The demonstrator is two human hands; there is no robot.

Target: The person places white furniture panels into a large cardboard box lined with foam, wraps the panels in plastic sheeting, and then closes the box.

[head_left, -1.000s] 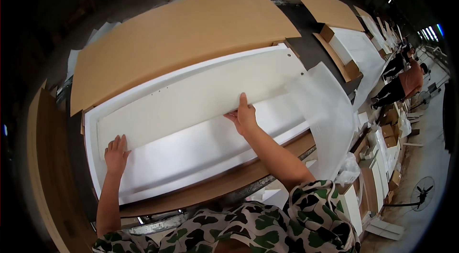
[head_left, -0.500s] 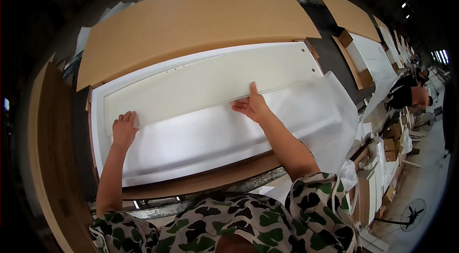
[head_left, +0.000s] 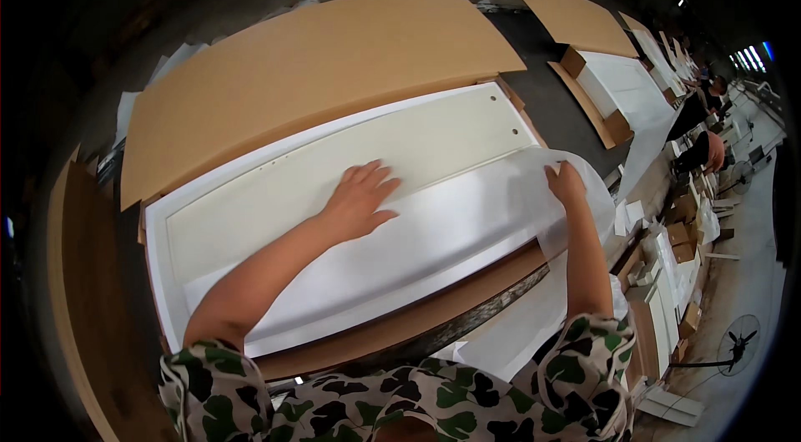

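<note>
A long cream panel (head_left: 442,133) with a few small holes at its right end lies in a shallow open carton (head_left: 417,313) lined in white. My left hand (head_left: 360,202) is spread over the middle of the panel, fingers apart, holding nothing. At the carton's right end my right hand (head_left: 569,183) pinches the edge of a thin, translucent white packing sheet (head_left: 594,200). The sheet hangs past the carton's near right corner, and white material covers the strip in front of the panel.
A large brown cardboard flap (head_left: 325,58) stretches behind the carton. Another cardboard piece (head_left: 75,275) stands along the left. Further right are a second open carton (head_left: 626,87), two people (head_left: 705,150), stacked boxes (head_left: 684,242) and a floor fan (head_left: 739,345).
My left hand has moved right from the panel's left end to its middle. My right hand has left the panel's near edge for the right end and taken hold of the sheet.
</note>
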